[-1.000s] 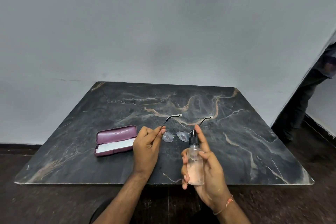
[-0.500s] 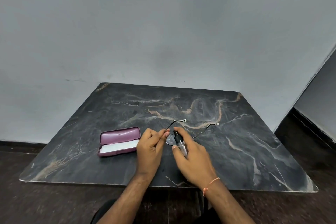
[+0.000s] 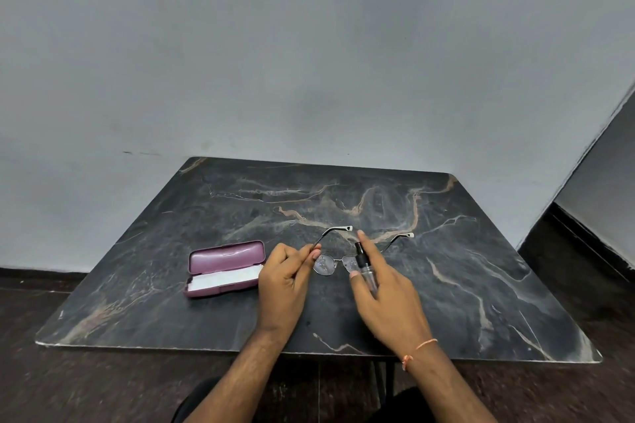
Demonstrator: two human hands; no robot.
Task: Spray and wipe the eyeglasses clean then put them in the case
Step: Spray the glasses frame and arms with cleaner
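The eyeglasses (image 3: 335, 259) are held just above the marble table (image 3: 481, 278), to the right of the open pink case (image 3: 225, 266), with their temples unfolded and pointing away from the person. The left temple is pinched between the thumb and curled fingers of the left hand (image 3: 285, 280), just beside the left lens. The small spray bottle (image 3: 365, 268) is gripped in the right hand (image 3: 386, 295), tilted forward, its black nozzle set very near the right lens; the index finger (image 3: 369, 245) is stretched over the nozzle top. A white cloth (image 3: 226, 276) is seen lying inside the case.

The spraying step is judged to be in hand, and several faults are possible. Because the frame is carried by one thin temple only, it could be twisted or dropped if the nozzle is knocked against the lens. Because the nozzle is held so close, only one lens could be wetted, or liquid could be pooled and dripped onto the table. If the nozzle is aimed slightly to the left of the glasses, spray could be thrown towards the case and the cloth soaked before wiping.
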